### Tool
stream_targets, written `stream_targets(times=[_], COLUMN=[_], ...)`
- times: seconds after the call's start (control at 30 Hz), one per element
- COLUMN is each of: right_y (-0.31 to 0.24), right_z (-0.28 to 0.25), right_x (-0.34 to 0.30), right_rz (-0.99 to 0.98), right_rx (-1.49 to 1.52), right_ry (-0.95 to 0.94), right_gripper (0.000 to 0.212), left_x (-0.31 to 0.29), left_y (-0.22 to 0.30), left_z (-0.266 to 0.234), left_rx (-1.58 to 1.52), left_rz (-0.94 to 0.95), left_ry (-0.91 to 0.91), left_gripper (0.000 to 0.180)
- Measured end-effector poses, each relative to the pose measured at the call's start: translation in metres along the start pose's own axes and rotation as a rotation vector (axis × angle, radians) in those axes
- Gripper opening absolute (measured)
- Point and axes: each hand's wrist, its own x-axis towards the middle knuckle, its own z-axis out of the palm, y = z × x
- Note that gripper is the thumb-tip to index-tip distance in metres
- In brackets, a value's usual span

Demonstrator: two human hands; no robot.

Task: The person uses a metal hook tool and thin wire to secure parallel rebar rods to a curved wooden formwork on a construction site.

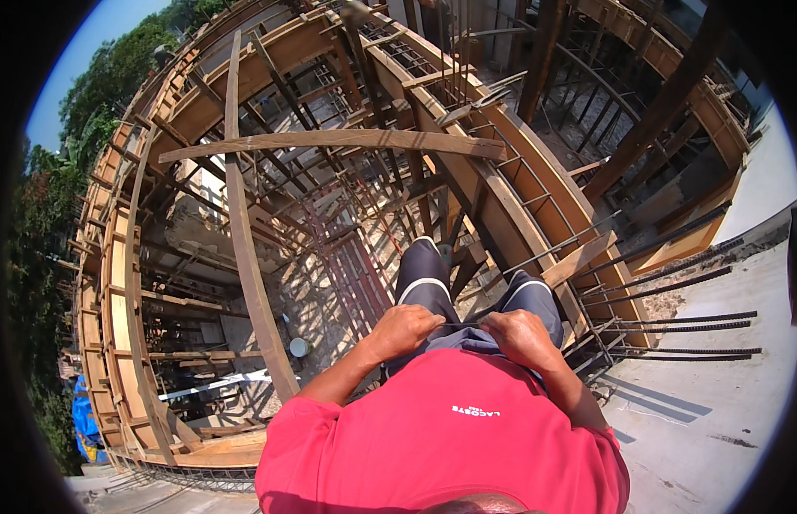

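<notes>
A thin dark wire (456, 324) stretches between my two hands, just above my lap. My left hand (405, 331) is closed, pinching one end of it between thumb and fingers. The other end is in my right hand (522, 337), also closed, with its fingers curled inward. Below the hands are my dark trousers (426, 276), which have a pale band across each knee. The wire's ends are hidden inside my fingers.
A long wooden plank (330, 142) crosses ahead, over another plank (242, 214) on the left. Steel reinforcing bars (703, 325) jut onto the concrete slab (716, 403) at right. Wooden formwork (536, 184) holds a bar cage. A bucket (299, 347) stands far below on the lower level.
</notes>
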Motion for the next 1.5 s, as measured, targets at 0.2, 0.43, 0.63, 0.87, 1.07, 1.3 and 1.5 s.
stream_targets(times=[0.2, 0.43, 0.63, 0.87, 1.07, 1.3, 1.5], right_y=[-0.008, -0.022, -0.028, -0.022, -0.028, -0.04, -0.022], right_z=[0.006, -0.003, -0.006, 0.014, 0.012, -0.028, -0.013], right_x=[0.007, 0.015, 0.018, 0.027, 0.031, 0.043, 0.043], right_rz=[-0.064, -0.14, -0.192, 0.029, -0.05, 0.229, 0.097], right_rx=[-0.058, -0.085, 0.068, -0.2, 0.182, 0.988, 0.091], right_ry=[-0.052, -0.07, 0.072, 0.181, -0.274, -0.318, 0.234], right_gripper=[0.016, 0.014, 0.016, 0.013, 0.026, 0.027, 0.011], left_x=[-0.008, -0.007, -0.015, 0.001, -0.014, 0.0, 0.025], left_y=[0.016, 0.007, -0.006, -0.006, -0.035, -0.039, -0.045], left_z=[-0.016, -0.018, -0.007, -0.008, 0.019, 0.046, 0.024], left_rx=[0.076, 0.2, 0.134, 0.182, 0.031, -0.061, 0.085], left_rz=[-0.124, -0.103, -0.164, -0.3, -0.212, -0.245, -0.198], left_ry=[0.023, 0.128, 0.204, 0.317, 0.403, 0.764, 0.827], left_gripper=[0.018, 0.016, 0.024, 0.026, 0.029, 0.034, 0.041])
